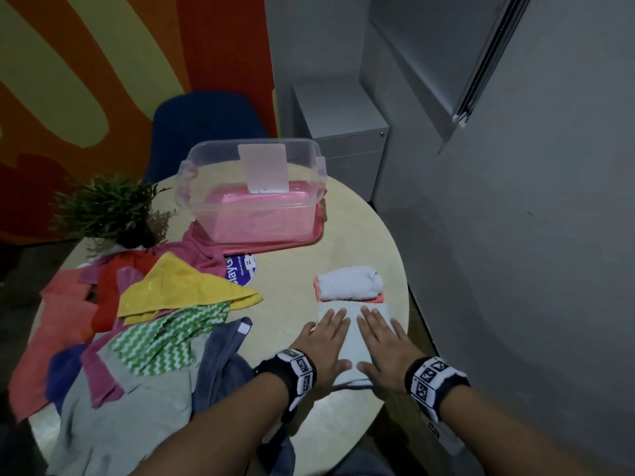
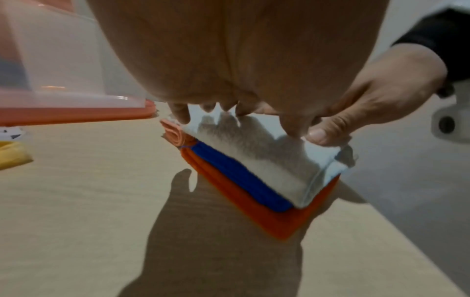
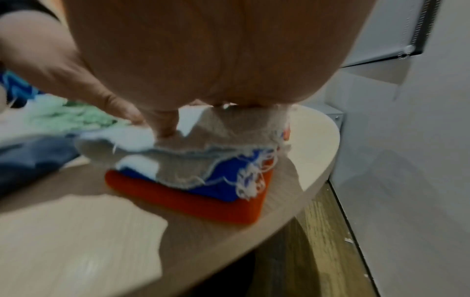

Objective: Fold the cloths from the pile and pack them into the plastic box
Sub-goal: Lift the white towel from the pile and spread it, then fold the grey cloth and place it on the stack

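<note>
Cloth [image 1: 354,329], pale and folded, lies at the table's [image 1: 295,280] 4 o'clock edge under 2 flat palms: left hand [image 1: 323,345] and right hand [image 1: 381,341], fingers straight, side by side, pressing down. Pile [image 1: 137,321] spreads at 9 o'clock, plastic box [image 1: 251,187] at 12.

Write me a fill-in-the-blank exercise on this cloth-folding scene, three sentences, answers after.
1. Both hands, left hand and right hand, press flat on a folded pale ____ cloth.
2. The plastic box stands on a ____ lid.
3. The yellow cloth lies on the ____.

Answers: grey; pink; pile
</note>
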The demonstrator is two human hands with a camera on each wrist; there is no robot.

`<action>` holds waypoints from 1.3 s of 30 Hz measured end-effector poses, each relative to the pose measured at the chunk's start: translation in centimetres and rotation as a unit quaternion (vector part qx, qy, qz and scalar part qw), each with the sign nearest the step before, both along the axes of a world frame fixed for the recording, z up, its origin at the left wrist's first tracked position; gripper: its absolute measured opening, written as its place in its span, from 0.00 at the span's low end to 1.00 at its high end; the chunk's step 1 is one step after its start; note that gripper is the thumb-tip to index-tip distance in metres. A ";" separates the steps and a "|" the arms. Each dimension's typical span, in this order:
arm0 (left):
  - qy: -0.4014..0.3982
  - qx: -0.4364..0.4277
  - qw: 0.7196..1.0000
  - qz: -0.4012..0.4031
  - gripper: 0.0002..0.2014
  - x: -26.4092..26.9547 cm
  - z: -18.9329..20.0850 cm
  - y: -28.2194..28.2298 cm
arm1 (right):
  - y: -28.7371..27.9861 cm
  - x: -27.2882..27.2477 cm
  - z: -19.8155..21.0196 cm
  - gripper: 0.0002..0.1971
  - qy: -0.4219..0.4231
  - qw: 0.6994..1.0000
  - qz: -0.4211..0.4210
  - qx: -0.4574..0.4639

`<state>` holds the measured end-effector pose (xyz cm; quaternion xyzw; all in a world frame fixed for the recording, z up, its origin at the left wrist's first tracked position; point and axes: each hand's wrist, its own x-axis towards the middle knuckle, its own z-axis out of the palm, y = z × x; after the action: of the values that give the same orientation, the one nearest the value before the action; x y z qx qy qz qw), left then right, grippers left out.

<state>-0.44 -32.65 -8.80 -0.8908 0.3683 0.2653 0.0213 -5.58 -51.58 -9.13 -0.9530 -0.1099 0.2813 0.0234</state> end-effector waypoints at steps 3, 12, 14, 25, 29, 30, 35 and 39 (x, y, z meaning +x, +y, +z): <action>0.012 0.041 0.999 -0.007 0.39 -0.5 -1.6 -0.1 | -0.5 0.1 -1.3 0.45 0.040 0.999 0.015 -0.028; 0.057 0.049 0.997 0.025 0.40 -0.7 -4.3 0.0 | -0.6 0.6 -2.9 0.44 0.072 0.997 0.009 -0.021; 0.071 0.046 0.996 0.029 0.40 -0.6 -4.5 0.0 | -0.5 0.7 -3.1 0.44 0.077 0.997 0.010 -0.021; 0.131 0.052 0.989 0.049 0.42 0.4 -5.2 -0.5 | -0.5 1.9 -4.1 0.46 0.132 0.991 -0.008 -0.008; 0.121 0.050 0.990 0.051 0.42 0.2 -5.5 -0.5 | -0.5 2.1 -4.5 0.47 0.137 0.990 -0.013 -0.010; 0.119 0.049 0.990 0.051 0.42 0.2 -5.5 -0.6 | -0.5 2.0 -4.6 0.47 0.135 0.991 -0.014 -0.010; 0.104 0.025 0.993 0.052 0.42 0.2 -6.1 -0.1 | -0.4 1.4 -4.0 0.44 0.100 0.995 -0.012 -0.018; 0.068 -0.004 0.996 0.053 0.41 -0.6 -5.8 0.3 | 0.3 1.2 -3.1 0.44 0.098 0.994 -0.027 -0.040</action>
<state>-1.06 -32.35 -14.63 -0.8890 0.3222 0.3245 -0.0216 -4.40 -51.32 -12.26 -0.9234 -0.0702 0.3773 0.0030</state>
